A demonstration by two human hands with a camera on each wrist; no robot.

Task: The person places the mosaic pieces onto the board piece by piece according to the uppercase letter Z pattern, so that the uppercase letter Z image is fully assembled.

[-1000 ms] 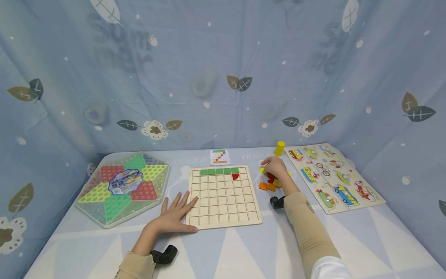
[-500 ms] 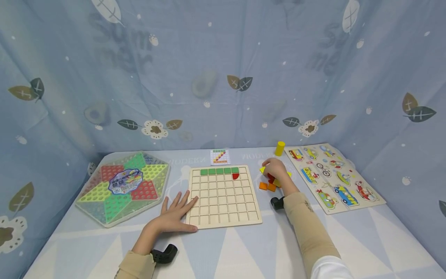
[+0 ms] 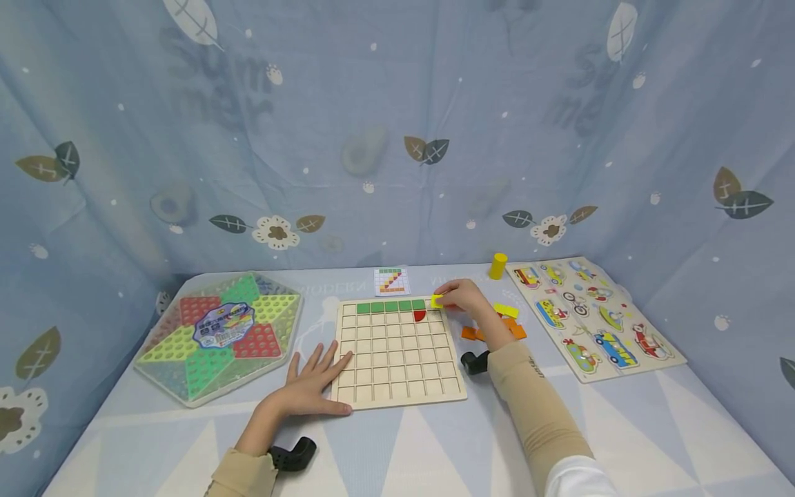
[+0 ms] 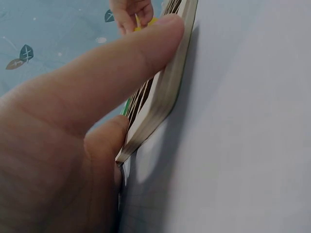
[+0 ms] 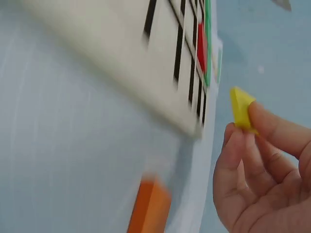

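My right hand [image 3: 464, 298] pinches a small yellow block [image 5: 241, 109] between thumb and fingertips, over the top right corner of the wooden grid board [image 3: 397, 366]. Spread fingers of my left hand [image 3: 310, 390] lie at the board's left edge, the thumb along its near left corner; in the left wrist view the thumb [image 4: 141, 56] reaches across the board's edge. A row of several green pieces [image 3: 391, 306] fills part of the board's top row. Below the last green one sits a red quarter-round piece [image 3: 420, 315].
Loose orange [image 3: 517, 333] and yellow pieces [image 3: 506, 310] lie right of the board, partly behind the right arm. A pattern card [image 3: 392, 281] lies beyond the board. A yellow cylinder [image 3: 498, 266] stands by a picture puzzle [image 3: 590, 310]. At left lies a hexagonal game board [image 3: 220, 335].
My right hand has moved left from the loose pieces to the board's top right corner, now with a yellow block in its fingers. The left hand has stayed in place.
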